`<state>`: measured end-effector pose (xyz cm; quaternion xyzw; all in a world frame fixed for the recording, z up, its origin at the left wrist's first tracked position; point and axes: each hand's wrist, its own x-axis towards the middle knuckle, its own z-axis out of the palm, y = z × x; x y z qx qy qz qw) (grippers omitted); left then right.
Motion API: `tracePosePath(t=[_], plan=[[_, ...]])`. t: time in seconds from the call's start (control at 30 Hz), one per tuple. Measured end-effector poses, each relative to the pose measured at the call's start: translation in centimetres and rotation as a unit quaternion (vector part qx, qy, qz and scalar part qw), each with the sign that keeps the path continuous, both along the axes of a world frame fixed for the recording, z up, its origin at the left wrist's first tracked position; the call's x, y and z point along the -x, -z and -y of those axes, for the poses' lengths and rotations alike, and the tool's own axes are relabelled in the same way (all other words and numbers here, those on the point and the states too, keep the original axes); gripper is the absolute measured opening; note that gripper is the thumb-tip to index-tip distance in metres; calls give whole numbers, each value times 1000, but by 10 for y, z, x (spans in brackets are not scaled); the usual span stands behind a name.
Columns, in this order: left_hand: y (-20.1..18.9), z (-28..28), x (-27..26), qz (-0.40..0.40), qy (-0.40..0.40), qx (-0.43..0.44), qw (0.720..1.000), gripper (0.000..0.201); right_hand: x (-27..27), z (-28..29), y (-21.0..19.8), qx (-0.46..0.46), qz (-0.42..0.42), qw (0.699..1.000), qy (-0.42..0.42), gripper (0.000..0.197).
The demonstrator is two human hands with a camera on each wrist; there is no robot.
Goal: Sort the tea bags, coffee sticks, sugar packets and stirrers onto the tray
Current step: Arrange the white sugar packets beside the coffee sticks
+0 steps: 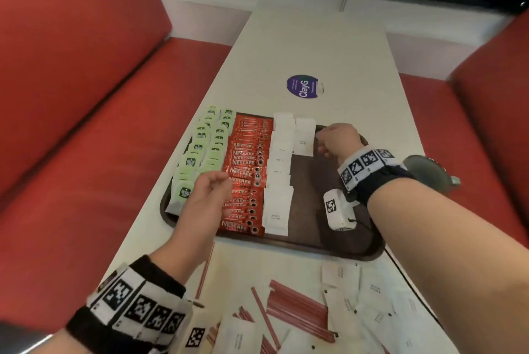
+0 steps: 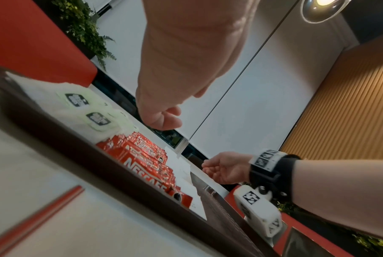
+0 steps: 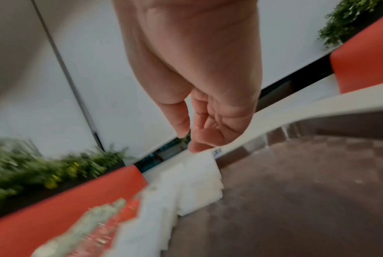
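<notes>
A dark brown tray (image 1: 315,196) lies on the white table. It holds two columns of green tea bags (image 1: 200,153), red coffee sticks (image 1: 246,170), a long column of white sugar packets (image 1: 279,181) and a short second column (image 1: 305,138). My right hand (image 1: 329,138) is at the far end of the tray, fingertips touching the edge of the short column's top packet (image 3: 199,182), thumb apart. My left hand (image 1: 211,184) hovers over the coffee sticks (image 2: 146,160), loosely curled and holding nothing. Loose red stirrers (image 1: 294,310) and sugar packets (image 1: 372,305) lie on the table near me.
A single stirrer (image 1: 206,270) lies just left of the tray's near corner. A round purple sticker (image 1: 302,86) sits beyond the tray. Red bench seats (image 1: 86,95) flank the table. The tray's right half (image 3: 295,191) is bare. A thin black cable (image 1: 400,267) runs along the table's right edge.
</notes>
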<state>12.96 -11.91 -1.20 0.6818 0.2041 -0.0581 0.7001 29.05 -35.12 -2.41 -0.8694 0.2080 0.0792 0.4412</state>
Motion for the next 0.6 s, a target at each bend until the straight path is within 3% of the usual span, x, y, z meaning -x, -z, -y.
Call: tracePosePath(t=[0.1, 0.17, 0.27, 0.37, 0.43, 0.6], plan=[[-10, -2, 10, 23, 29, -17, 999, 7, 62, 4, -34, -42, 106, 992, -57, 8], [-14, -1, 19, 37, 58, -47, 997, 7, 116, 13, -50, -32, 125, 984, -122, 5], [-15, 9, 35, 44, 116, -97, 987, 8, 188, 40, -52, 49, 64, 977, -196, 5], [-14, 26, 54, 46, 197, -151, 967, 7, 243, 75, -36, 115, 3, 979, -165, 7], [-12, 40, 66, 45, 272, -198, 941, 8, 268, 96, -24, 157, -16, 979, -127, 7], [0, 88, 81, 66, 436, -319, 839, 17, 288, 122, 3, 252, -58, 956, -135, 36]])
